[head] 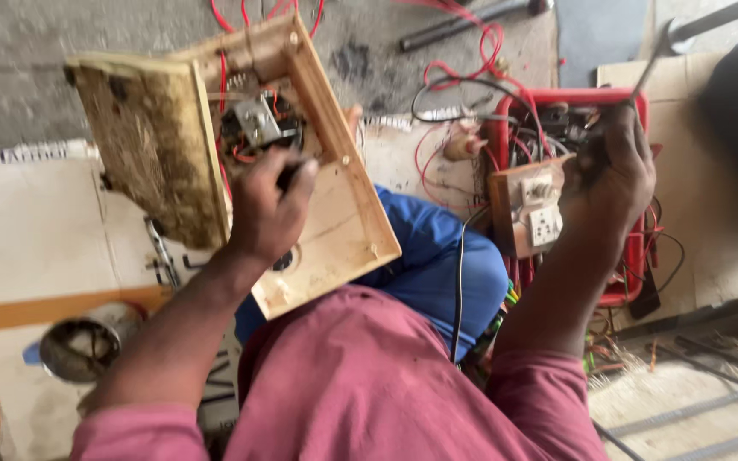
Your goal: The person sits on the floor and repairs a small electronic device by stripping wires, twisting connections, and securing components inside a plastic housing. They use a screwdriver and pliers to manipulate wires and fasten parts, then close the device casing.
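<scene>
Pink sleeves frame both arms: left hand grips wooden switch box; right hand clenches a thin tool.

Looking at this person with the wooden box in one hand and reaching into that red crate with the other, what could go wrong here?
The left hand alone holds the open wooden box tilted in the air, so it might slip or tip and strain its red wires. The right hand reaches into the red crate amid tangled wires, which could snag its fingers or the thin metal tool it seems to grip.
</scene>
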